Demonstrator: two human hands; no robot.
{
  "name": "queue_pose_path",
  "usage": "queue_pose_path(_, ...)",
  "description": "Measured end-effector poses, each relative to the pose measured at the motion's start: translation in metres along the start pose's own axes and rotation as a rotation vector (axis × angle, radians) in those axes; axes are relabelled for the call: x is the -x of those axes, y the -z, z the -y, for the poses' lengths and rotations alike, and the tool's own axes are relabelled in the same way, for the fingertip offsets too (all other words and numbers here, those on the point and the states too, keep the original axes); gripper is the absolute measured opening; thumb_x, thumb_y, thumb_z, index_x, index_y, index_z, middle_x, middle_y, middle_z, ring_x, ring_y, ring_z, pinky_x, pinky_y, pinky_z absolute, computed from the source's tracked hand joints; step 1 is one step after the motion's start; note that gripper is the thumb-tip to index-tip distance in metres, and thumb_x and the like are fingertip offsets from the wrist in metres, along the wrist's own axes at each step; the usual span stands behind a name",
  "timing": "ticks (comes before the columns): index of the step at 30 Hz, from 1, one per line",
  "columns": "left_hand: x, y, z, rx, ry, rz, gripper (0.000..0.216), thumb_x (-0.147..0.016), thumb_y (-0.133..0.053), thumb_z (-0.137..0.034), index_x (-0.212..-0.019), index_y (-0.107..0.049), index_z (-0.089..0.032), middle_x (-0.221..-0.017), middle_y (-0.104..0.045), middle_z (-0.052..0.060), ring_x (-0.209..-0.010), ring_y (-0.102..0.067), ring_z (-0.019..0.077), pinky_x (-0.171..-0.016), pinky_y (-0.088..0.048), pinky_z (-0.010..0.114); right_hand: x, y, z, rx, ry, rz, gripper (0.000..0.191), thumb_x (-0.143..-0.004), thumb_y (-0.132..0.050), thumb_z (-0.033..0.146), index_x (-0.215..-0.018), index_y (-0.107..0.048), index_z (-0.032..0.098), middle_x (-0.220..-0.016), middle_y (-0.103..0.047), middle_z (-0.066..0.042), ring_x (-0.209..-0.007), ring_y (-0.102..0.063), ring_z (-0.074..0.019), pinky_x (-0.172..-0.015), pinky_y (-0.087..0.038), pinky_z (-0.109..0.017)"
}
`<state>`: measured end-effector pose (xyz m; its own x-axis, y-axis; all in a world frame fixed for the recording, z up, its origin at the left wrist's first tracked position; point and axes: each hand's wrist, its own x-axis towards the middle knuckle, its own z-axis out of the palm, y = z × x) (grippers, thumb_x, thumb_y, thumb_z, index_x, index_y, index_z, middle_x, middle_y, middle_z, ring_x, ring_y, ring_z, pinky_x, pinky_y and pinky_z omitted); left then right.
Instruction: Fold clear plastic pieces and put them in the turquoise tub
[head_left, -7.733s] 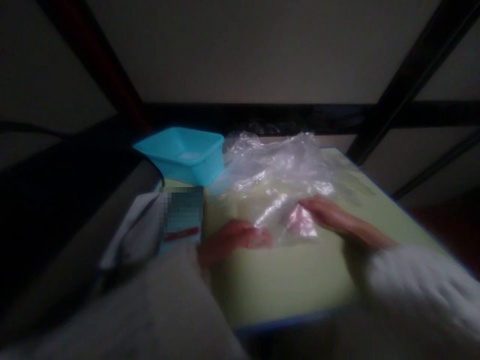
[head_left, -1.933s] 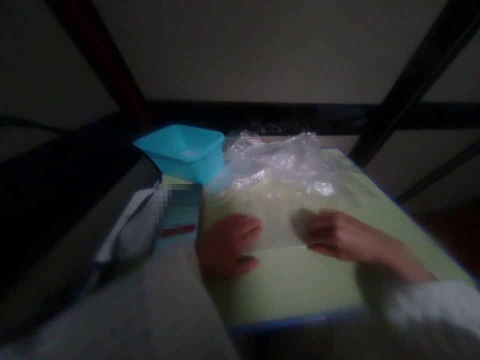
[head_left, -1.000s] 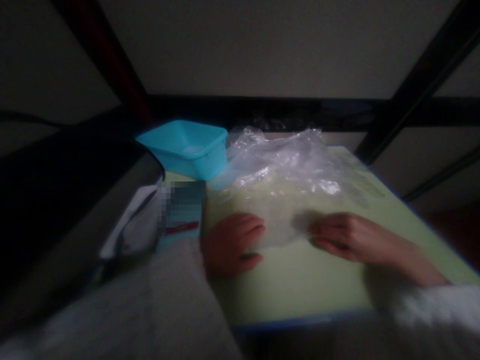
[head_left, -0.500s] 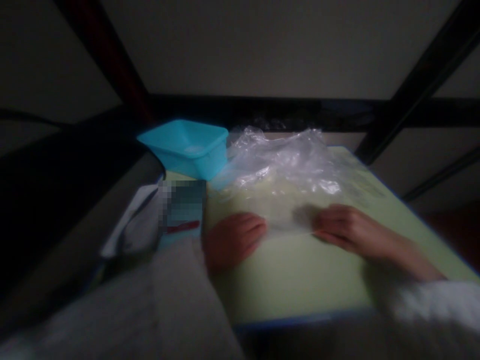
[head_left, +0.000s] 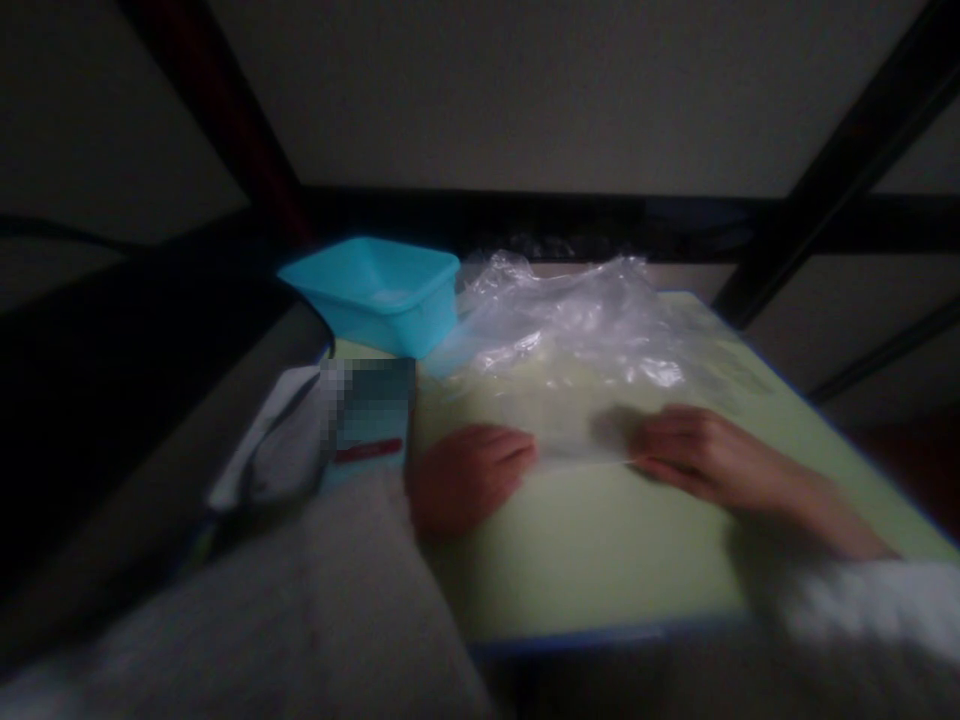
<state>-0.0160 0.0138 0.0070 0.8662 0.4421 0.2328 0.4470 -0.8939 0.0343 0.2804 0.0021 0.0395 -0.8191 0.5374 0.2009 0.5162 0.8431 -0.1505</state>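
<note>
Head view, dim and blurry. Clear plastic film (head_left: 577, 320) lies on a pale yellow-green tabletop (head_left: 592, 560) with blue edging; crumpled and shiny at the far side, flatter toward the person. Bag or loose sheet, can't tell.

Left hand (head_left: 472, 482) at the film's near left end, palm down, fingers together, tips touching the near edge; thumb hidden, so can't tell if it pinches or just presses. Right hand (head_left: 697, 450) at the near right end, thumb and fingertips together, clamped on the film's edge. Near edge runs fairly straight between the two hands, which are well apart.

Turquoise plastic basin (head_left: 416, 318) at back left, upright, just beside the film, something small and whitish inside, too blurred to name. In front of it, a flat dark-teal rectangular item (head_left: 375, 400), partly pixelated, red strip (head_left: 367, 450) across its near part. Left of that, a grey-white object (head_left: 289, 445), unclear what.

Left sleeve (head_left: 360, 570) grey, right sleeve (head_left: 877, 605) paler, fuzzy-looking. Behind: grey panel (head_left: 525, 90), dark horizontal bar (head_left: 397, 212).
</note>
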Motion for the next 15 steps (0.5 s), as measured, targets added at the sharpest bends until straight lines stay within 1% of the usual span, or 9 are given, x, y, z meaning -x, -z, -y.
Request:
queue_pose_path(4, 0.005, -0.006, 0.005, 0.042, -0.015, 0.000, 0.036, -0.091, -0.043, -0.025, -0.120, -0.054, -0.008, -0.124, -0.060, 0.014, -0.111, -0.057, 0.0257, -0.094, -0.047, 0.041, 0.001, -0.002, -0.001, -0.007, 0.003, -0.001, 0.026, -0.098, -0.040, 0.025, -0.086, -0.062, 0.015, -0.076, -0.061, -0.005, -0.071, -0.055, -0.0160, -0.065, -0.039, -0.030)
queue_pose_path(7, 0.007, -0.011, 0.008, 0.039, -0.014, -0.015, 0.037, -0.091, -0.046, -0.029, -0.122, -0.053, -0.009, -0.125, -0.060, 0.014, -0.111, -0.057, 0.0259, -0.093, -0.047, 0.041, 0.001, -0.003, -0.002, -0.021, 0.013, -0.011, 0.026, -0.098, -0.041, 0.026, -0.086, -0.062, 0.015, -0.076, -0.061, -0.005, -0.070, -0.055, -0.0159, -0.064, -0.040, -0.030)
queue_pose_path(10, 0.006, -0.013, 0.007, 0.001, -0.037, -0.067, 0.033, -0.095, -0.039, -0.022, -0.120, -0.055, -0.008, -0.121, -0.062, 0.014, -0.109, -0.058, 0.0237, -0.092, -0.048, 0.039, 0.001, -0.003, -0.002, -0.024, 0.012, -0.011, 0.026, -0.097, -0.041, 0.025, -0.086, -0.062, 0.015, -0.075, -0.061, -0.005, -0.069, -0.055, -0.0159, -0.063, -0.041, -0.030)
queue_pose_path(12, 0.004, -0.012, 0.006, -0.014, -0.049, -0.099, 0.033, -0.097, -0.034, -0.019, -0.118, -0.056, -0.008, -0.118, -0.064, 0.013, -0.107, -0.060, 0.0222, -0.091, -0.049, 0.038, 0.000, -0.001, -0.002, -0.035, 0.004, -0.017, 0.024, -0.097, -0.042, 0.024, -0.087, -0.062, 0.016, -0.076, -0.061, -0.005, -0.071, -0.056, -0.0165, -0.066, -0.043, -0.031)
queue_pose_path(13, 0.004, -0.012, 0.006, -0.016, -0.053, -0.110, 0.033, -0.098, -0.031, -0.018, -0.117, -0.057, -0.009, -0.116, -0.065, 0.013, -0.105, -0.061, 0.0216, -0.090, -0.049, 0.038, -0.001, 0.000, -0.002, -0.047, 0.003, -0.029, 0.022, -0.096, -0.042, 0.024, -0.088, -0.062, 0.016, -0.079, -0.062, -0.006, -0.075, -0.057, -0.0172, -0.069, -0.044, -0.032)
queue_pose_path(15, 0.004, -0.010, 0.007, -0.010, -0.060, -0.128, 0.035, -0.099, -0.029, -0.018, -0.115, -0.058, -0.009, -0.116, -0.066, 0.012, -0.105, -0.061, 0.0212, -0.091, -0.050, 0.037, -0.002, 0.002, 0.000, -0.086, 0.001, -0.064, 0.019, -0.095, -0.044, 0.023, -0.093, -0.061, 0.016, -0.091, -0.065, -0.008, -0.088, -0.060, -0.0195, -0.079, -0.046, -0.035)
